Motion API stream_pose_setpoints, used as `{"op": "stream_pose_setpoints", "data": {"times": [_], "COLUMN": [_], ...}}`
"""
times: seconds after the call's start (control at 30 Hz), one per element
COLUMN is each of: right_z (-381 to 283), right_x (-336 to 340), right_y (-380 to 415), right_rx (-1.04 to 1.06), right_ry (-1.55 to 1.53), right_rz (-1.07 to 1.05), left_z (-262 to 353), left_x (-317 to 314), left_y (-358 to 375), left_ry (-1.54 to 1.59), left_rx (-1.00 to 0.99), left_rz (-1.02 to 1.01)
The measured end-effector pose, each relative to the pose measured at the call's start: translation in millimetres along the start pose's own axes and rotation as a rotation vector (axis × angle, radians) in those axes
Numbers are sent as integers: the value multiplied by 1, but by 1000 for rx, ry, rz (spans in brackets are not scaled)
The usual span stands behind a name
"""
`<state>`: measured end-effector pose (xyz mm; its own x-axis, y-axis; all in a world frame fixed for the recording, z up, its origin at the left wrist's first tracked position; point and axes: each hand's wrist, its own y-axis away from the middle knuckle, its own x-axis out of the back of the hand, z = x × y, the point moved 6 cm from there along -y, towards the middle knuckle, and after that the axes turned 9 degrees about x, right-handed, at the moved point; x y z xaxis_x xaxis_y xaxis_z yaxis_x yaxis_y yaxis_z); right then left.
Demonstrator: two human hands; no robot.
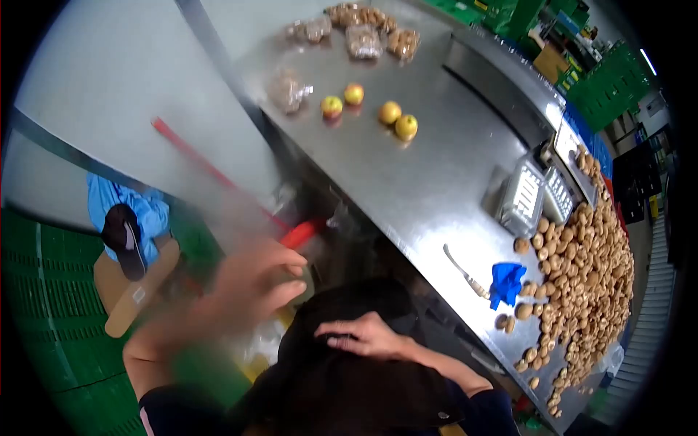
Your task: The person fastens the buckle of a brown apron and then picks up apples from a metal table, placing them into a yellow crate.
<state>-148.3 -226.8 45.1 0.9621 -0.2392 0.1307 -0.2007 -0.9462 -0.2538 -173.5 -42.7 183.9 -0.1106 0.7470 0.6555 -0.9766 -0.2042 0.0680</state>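
My left hand (pixel 262 280) is raised over the floor beside the steel table and is smeared by motion. Its fingers look bent, and whether they hold anything cannot be made out. A red strip (pixel 207 167) runs behind it, with a red object (pixel 302 234) just above the fingers. My right hand (pixel 363 336) lies on the dark cloth (pixel 327 385) over my lap, its fingers pointing left and slightly apart, with nothing visible in them.
On the steel table (pixel 392 189) are apples (pixel 406 127), bagged goods (pixel 363 41), a scale display (pixel 522 196), a knife (pixel 465 271), a blue crumpled item (pixel 507 283) and a mushroom pile (pixel 589 269). A cap (pixel 123 236) and cardboard (pixel 145 291) are at left.
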Motion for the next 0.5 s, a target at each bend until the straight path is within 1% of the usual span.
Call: {"op": "stream_pose_setpoints", "data": {"times": [0.03,0.07,0.1,0.17,0.2,0.23,0.3,0.33,0.4,0.43,0.47,0.5], "right_z": [9,10,12,14,14,13,15,14,12,9,6,4], "right_x": [-2,0,2,4,4,5,5,6,7,8,12,23], "right_y": [4,5,4,1,1,-1,-4,-6,-9,-12,-13,-14], "right_rx": [-80,-126,-170,-131,-175,-159,-178,-194,-107,-59,-103,-251], "right_ry": [-5,-18,-24,-40,-47,-44,-29,-37,4,26,-57,-71], "right_rz": [-19,-31,-43,6,-24,-21,-52,-69,-37,-19,48,-39], "left_z": [-63,-89,-102,-96,-88,-89,-89,-94,-99,-102,-105,-108], "left_x": [-46,-80,-102,-121,-122,-129,-136,-143,-152,-152,-153,-152], "left_y": [20,39,54,69,68,72,72,74,77,78,82,84], "left_ry": [420,520,622,584,494,411,346,338,312,346,380,415], "left_rx": [437,447,451,367,291,263,107,77,14,91,166,241], "left_rz": [-202,-236,-266,-290,-313,-340,-255,-217,-142,-84,-28,29]}}
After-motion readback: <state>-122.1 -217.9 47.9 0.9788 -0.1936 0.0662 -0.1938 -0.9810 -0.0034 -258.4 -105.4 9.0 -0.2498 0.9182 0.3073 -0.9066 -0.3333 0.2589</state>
